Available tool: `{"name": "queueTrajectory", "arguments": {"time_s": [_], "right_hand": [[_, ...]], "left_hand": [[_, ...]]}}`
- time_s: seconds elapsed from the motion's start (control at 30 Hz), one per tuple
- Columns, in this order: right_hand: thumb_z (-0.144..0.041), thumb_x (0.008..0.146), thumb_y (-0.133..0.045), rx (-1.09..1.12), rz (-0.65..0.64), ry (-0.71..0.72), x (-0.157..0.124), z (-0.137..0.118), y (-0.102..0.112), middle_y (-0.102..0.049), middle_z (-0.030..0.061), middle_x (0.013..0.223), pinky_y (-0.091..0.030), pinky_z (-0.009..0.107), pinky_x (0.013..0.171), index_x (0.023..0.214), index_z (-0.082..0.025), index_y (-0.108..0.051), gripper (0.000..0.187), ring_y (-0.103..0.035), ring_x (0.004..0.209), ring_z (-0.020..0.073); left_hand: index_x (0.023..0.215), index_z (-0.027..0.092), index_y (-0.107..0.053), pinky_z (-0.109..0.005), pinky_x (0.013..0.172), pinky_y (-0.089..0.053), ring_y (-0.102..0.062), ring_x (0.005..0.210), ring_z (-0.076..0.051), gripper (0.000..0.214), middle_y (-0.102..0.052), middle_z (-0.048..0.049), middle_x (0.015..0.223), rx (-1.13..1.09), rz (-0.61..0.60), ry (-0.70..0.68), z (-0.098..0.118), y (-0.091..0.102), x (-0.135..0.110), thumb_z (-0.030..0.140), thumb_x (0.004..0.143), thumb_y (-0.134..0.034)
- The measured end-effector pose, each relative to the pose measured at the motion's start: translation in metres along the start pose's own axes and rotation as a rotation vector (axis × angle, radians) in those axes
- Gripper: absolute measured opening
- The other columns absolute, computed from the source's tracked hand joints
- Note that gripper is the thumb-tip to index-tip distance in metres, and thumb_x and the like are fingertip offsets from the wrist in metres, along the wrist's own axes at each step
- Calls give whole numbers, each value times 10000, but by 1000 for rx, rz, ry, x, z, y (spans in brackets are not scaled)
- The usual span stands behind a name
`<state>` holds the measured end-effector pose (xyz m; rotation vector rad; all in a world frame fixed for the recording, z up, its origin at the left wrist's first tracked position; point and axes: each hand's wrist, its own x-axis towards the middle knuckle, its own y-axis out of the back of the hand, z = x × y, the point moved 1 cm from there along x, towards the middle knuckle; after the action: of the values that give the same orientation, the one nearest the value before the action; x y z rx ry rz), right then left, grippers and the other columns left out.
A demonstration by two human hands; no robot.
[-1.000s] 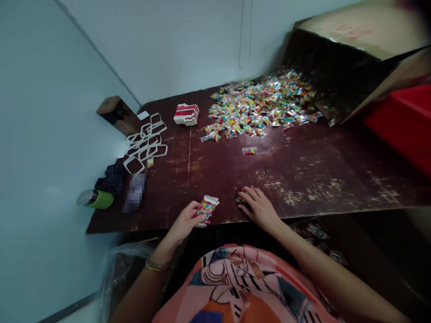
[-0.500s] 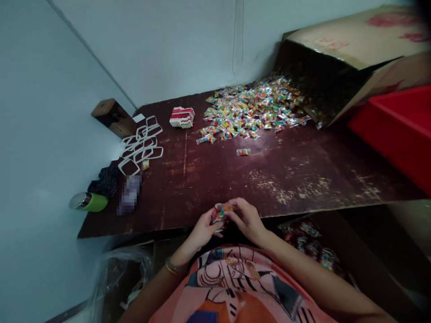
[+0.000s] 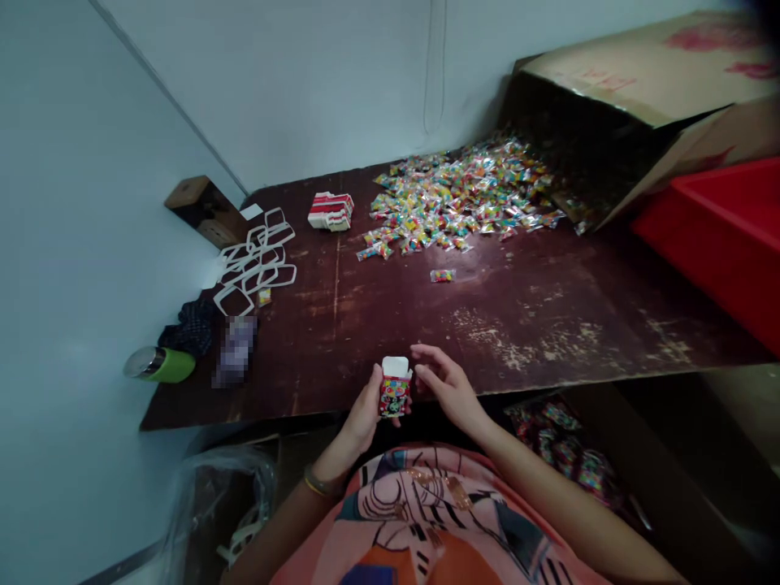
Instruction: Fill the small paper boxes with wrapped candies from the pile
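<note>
My left hand [image 3: 364, 414] is closed around a small printed candy box [image 3: 395, 396], held upright at the table's front edge. The box is red and black with bright pictures, and its white top flap stands up. Close by on the right is my right hand [image 3: 448, 386], fingers spread and holding nothing, the fingertips beside the flap. Whether anything lies inside the box cannot be seen. Beyond the hands, one clear packet of coloured candies [image 3: 443, 276] lies alone on the table. A large heap of similar candy packets [image 3: 451, 195] spreads along the back.
A stack of flat red-and-white boxes [image 3: 331, 211] stands at the back. White bands [image 3: 262, 260], a dark cloth [image 3: 188, 327] and a green bottle [image 3: 162, 365] lie on the left. A large carton [image 3: 646, 73] and a red bin [image 3: 719, 227] occupy the right.
The candy packet that my right hand held at the box is out of sight now. My right hand has let go and opened; the box now shows its printed front and raised flap.
</note>
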<state>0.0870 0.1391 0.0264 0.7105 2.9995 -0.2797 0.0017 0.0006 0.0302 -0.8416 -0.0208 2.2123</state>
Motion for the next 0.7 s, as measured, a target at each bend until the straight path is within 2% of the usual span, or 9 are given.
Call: {"name": "queueTrajectory", "arguments": {"time_s": [0.03,0.1,0.17,0.23,0.3,0.37,0.43,0.57,0.7], "right_hand": [[-350,835,-608,142,-51,-122,1,3,1,-619,54,1027,-510,271,652,1119,-228,-612,309,-583,683,118],[-316,761,-682,334,-186,-309,3,7,1,-633,18,888,-502,234,581,1055,-205,-624,320,-551,571,83],[-260,720,-705,357,-243,-371,7,4,2,-641,6,844,-504,220,583,1017,-191,-640,312,-555,559,73],[-220,721,-686,219,-261,-311,9,-4,3,-644,12,849,-499,210,572,954,-180,-677,236,-560,568,73],[-214,771,-634,1,-283,-120,10,-16,2,-641,34,914,-514,228,619,911,-182,-715,165,-592,662,99],[-225,834,-583,-197,-337,109,10,-28,0,-632,56,1039,-521,283,777,999,-207,-722,217,-619,864,149],[-244,890,-536,-307,-380,243,10,-35,-1,-634,66,1099,-481,322,901,1118,-227,-685,272,-603,997,172],[-304,882,-583,-275,-309,178,19,-34,-1,-679,75,1035,-514,307,834,1060,-204,-712,242,-641,943,179],[-340,868,-603,-256,-269,112,27,-26,0,-714,64,986,-536,301,770,1006,-205,-729,231,-668,861,178]], "left_hand": [[1011,96,-632,-217,437,-439,-609,620,-176,625,-664,-84,754,6,-6,-1,0,1,1,654,825,-420],[984,103,-642,-216,450,-449,-603,638,-174,510,-661,-73,754,45,-26,-23,1,4,3,560,823,-481],[1007,122,-648,-208,476,-456,-595,689,-173,397,-659,-59,792,125,-60,-67,3,5,2,441,807,-524],[1048,151,-647,-197,508,-459,-582,744,-167,345,-655,-43,851,223,-89,-114,7,5,1,332,763,-573],[1020,163,-654,-198,529,-461,-570,756,-162,312,-646,-31,854,263,-84,-125,12,5,0,287,745,-576],[954,151,-663,-217,539,-467,-567,737,-164,272,-637,-33,812,230,-76,-105,16,5,1,304,776,-525],[918,139,-667,-235,547,-469,-573,737,-173,290,-640,-42,794,184,-82,-91,20,5,3,333,807,-482],[933,137,-673,-258,584,-472,-589,813,-204,324,-666,-68,864,105,-148,-91,22,9,5,383,818,-496],[1138,167,-612,-272,650,-468,-601,878,-217,380,-662,-75,993,77,-250,-65,21,17,0,355,811,-565]]}}
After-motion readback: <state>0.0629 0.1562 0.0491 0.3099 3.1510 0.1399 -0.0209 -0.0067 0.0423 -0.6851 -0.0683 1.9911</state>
